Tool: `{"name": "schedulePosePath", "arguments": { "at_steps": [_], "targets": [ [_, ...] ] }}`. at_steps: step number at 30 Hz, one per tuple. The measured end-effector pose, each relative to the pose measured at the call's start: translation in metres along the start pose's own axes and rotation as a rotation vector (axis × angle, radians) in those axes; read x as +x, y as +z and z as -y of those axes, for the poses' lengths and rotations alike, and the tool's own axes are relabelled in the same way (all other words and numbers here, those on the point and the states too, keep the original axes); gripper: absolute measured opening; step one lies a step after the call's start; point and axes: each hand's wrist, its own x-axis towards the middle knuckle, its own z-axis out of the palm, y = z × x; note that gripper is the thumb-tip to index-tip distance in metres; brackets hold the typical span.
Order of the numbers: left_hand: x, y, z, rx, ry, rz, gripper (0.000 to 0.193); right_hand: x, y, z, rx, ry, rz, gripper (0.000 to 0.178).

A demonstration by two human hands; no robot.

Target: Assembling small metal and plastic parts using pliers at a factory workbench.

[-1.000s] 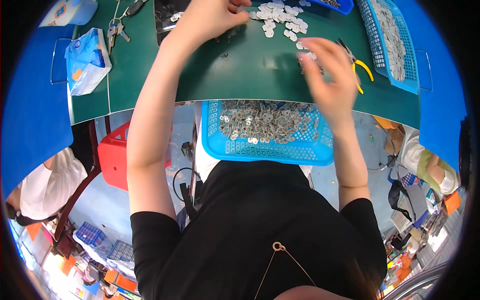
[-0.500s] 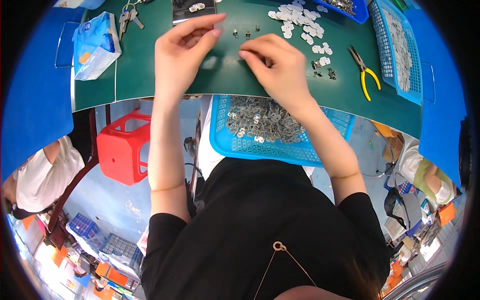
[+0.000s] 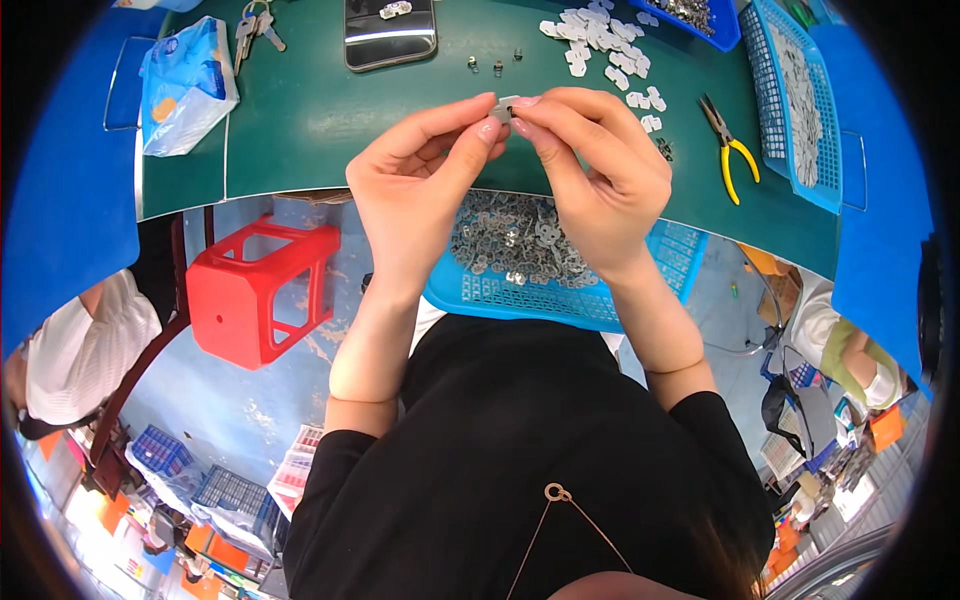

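My left hand [image 3: 415, 165] and my right hand [image 3: 610, 165] meet fingertip to fingertip above the green table. Between the left thumb and forefinger is a small white plastic piece [image 3: 503, 106], partly covered by the fingers. The right fingertips pinch a tiny dark metal part [image 3: 510, 112] against it; most of that part is hidden. Just beyond the hands lie a few small metal parts [image 3: 498, 68]. A loose pile of flat white pieces [image 3: 600, 38] spreads farther off to the right.
A phone [image 3: 390, 48] with one white piece on it lies at the back. Pliers with yellow handles [image 3: 740, 165] and a blue basket of white pieces [image 3: 768, 100] are at right. A tissue pack [image 3: 190, 90] and keys [image 3: 258, 30] sit left. A blue basket of metal parts [image 3: 480, 295] rests below the table edge.
Both hands have come together from apart. The left hand moved right and nearer, uncovering the phone; the right hand moved slightly right. The white piece and metal part now touch or nearly touch.
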Motion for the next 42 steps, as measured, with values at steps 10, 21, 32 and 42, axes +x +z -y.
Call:
{"name": "schedulePosePath", "arguments": {
  "at_steps": [10, 21, 32, 42],
  "targets": [
    [-0.003, 0.003, -0.001, 0.000, 0.016, 0.019, 0.020, 0.001, -0.004, 0.004, 0.160, 0.191, 0.027, 0.015],
    [-0.004, 0.005, -0.002, 0.028, 0.002, 0.004, 0.021, 0.006, -0.010, 0.003, 0.046, 0.100, 0.115, 0.015],
    [-0.004, 0.004, -0.002, 0.068, 0.033, 0.025, 0.019, 0.009, -0.012, 0.001, -0.068, -0.029, 0.154, 0.016],
    [-0.002, -0.001, -0.003, -0.116, -0.148, 0.126, 0.024, 0.015, -0.024, -0.007, -0.090, -0.282, 0.301, 0.028]
  ]
}}
